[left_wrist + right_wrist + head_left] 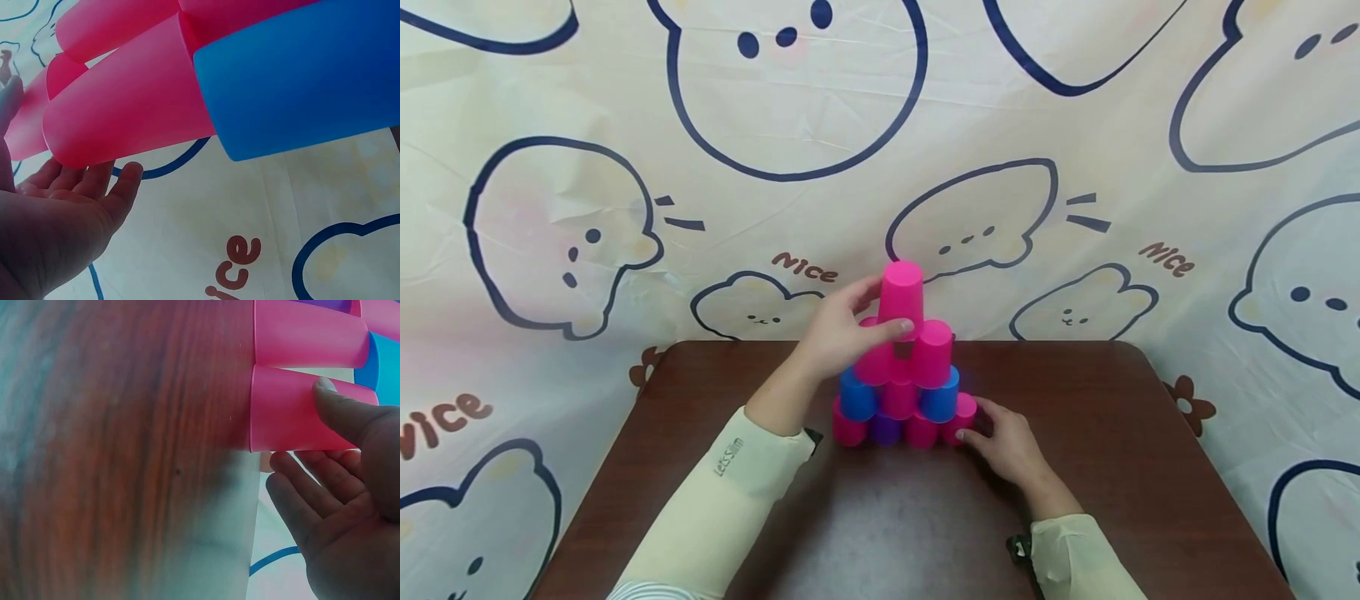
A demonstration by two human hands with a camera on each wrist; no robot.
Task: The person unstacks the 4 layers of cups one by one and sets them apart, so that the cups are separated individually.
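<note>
Upside-down plastic cups stand stacked as a pyramid on the table. Crowning it is a pink cup point(902, 287), which my left hand point(842, 333) holds with the thumb across its lower front and the fingers at its left and behind. Two pink cups point(932, 357) sit below, then a row of blue point(859, 398), pink point(898, 400) and blue point(938, 398). Along the bottom are pink cups and one purple cup point(886, 429). At the bottom right corner my right hand point(1011, 450) holds the end pink cup point(294, 415) between thumb and fingers.
The dark brown wooden table point(887, 525) has its far edge just behind the pyramid. Behind and beside it hangs a pale cloth point(835, 217) with cartoon outlines. A dark strap-like device point(1019, 548) sits at the right wrist.
</note>
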